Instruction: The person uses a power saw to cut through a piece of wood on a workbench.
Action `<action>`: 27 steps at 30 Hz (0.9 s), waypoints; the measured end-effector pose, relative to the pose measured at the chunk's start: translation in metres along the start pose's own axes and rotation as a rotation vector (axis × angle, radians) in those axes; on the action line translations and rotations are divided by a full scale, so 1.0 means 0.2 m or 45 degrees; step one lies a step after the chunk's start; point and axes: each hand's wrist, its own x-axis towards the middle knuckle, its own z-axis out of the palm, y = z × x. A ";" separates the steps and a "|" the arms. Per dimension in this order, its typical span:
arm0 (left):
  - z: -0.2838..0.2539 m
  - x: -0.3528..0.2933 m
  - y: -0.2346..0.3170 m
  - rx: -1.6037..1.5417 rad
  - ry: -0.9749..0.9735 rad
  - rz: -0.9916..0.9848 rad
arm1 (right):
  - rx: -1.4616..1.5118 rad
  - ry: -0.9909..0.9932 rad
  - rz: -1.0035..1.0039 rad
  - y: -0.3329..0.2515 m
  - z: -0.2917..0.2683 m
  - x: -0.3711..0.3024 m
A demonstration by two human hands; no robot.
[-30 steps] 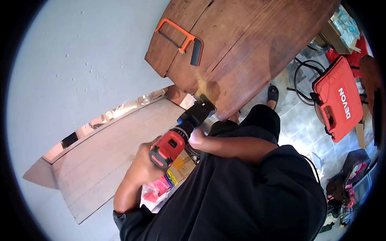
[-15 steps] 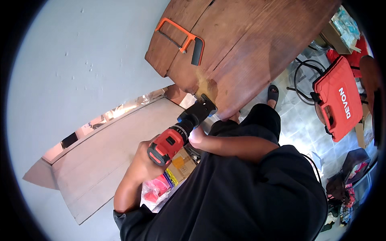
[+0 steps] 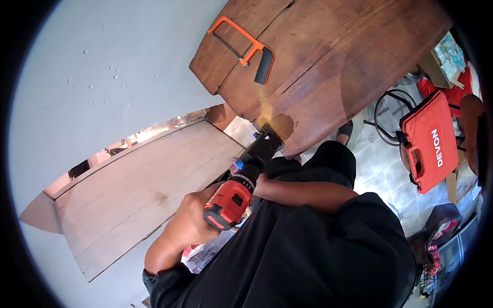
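A red and black cordless drill (image 3: 232,201) with a black reciprocating saw attachment (image 3: 259,149) slants up and to the right. My left hand (image 3: 197,218) is closed around its rear grip. Under the front of the tool, my right hand (image 3: 263,186) reaches in from the right and holds the attachment from below; most of its fingers are hidden. The attachment's nose meets the near edge of a brown wooden tabletop (image 3: 328,66). Yellowish sawdust (image 3: 266,110) lies on the wood there, beside a dark patch. I cannot make out the blade.
An orange hacksaw (image 3: 252,50) with a dark handle lies on the tabletop. A pale plank surface (image 3: 149,179) is at left, beside a white wall (image 3: 102,56). At right are a red tool case (image 3: 436,143), a black cable or hose loop (image 3: 379,110) and a box of packets (image 3: 444,56).
The view has shifted a little. The drill's rear end and my left hand have moved right and slightly nearer my body, while the attachment's nose stays at the tabletop edge.
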 end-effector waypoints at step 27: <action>0.03 -0.01 0.03 -0.018 0.001 -0.095 | -0.326 0.221 -0.310 -0.01 0.35 -0.05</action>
